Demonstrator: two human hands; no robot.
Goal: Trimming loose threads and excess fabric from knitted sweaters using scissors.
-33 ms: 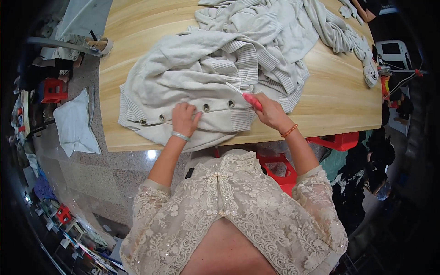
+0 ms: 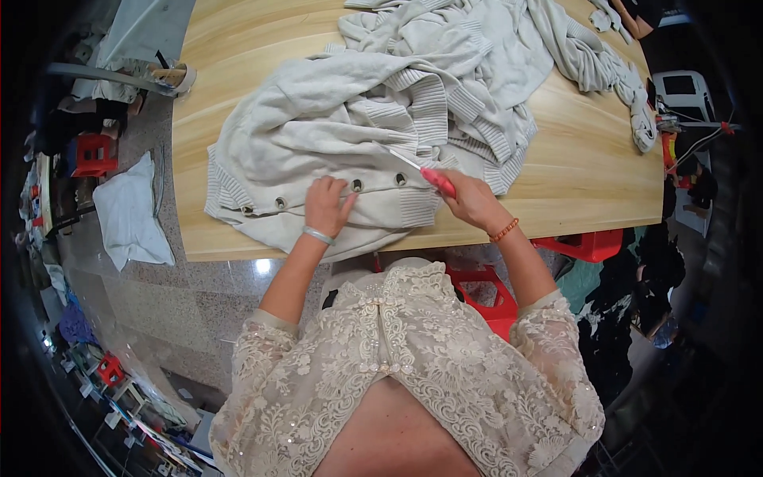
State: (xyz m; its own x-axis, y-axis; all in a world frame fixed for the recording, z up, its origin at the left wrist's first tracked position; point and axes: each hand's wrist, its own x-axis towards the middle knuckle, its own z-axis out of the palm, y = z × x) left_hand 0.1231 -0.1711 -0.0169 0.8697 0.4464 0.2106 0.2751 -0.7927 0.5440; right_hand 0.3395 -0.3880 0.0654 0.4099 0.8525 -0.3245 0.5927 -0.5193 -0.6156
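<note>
A pale grey knitted cardigan (image 2: 282,147) lies in folds on the wooden table (image 2: 592,183), its row of dark buttons running along the near side. My left hand (image 2: 327,208) rests on the button band, beside a button (image 2: 357,185), thumb apart from the fingers. In my right hand (image 2: 474,202) is a tool with a pink handle (image 2: 438,182) and a thin, pale metal shaft. Its tip points far left, over the cardigan's folds near the ribbed cuff. The shaft is too thin to tell its exact kind.
More grey knitwear (image 2: 509,56) is heaped behind and to the right. Red stools (image 2: 584,245) stand under the table's near edge. A white sack (image 2: 135,211) lies on the floor at left. Part of another person's arm (image 2: 633,17) shows at the far right corner.
My left hand has shifted slightly right along the button band, closer to the button. My right hand has moved a little, and more of the tool's metal shaft shows.
</note>
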